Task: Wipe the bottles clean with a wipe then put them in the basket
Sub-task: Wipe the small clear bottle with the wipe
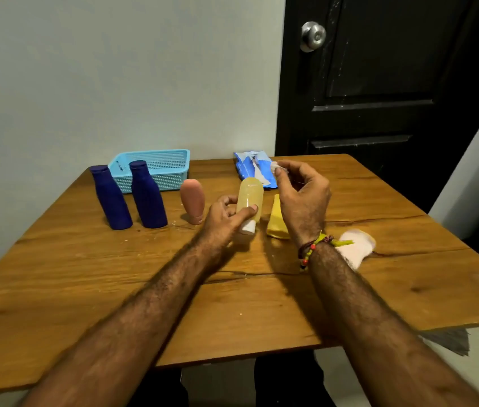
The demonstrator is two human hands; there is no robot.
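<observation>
My left hand (226, 215) grips a pale yellow translucent bottle (250, 198) near its white cap, which points toward me. Just right of it, my right hand (300, 195) is raised and pinches a small white wipe (276, 166) between thumb and fingertips, above the blue wipe pack (251, 168). A light blue basket (156, 168) stands at the back left of the wooden table (232, 304). Two dark blue bottles (110, 198) (147, 195) stand in front of it. A pink bottle (192, 202) stands on its cap beside them. A yellow bottle (276, 218) is partly hidden behind my right wrist.
A crumpled white wipe (355, 249) lies on the table behind my right wrist. A white wall rises behind the table at the left, and a black door (379, 83) with a metal knob at the right. The table's right corner is near the door.
</observation>
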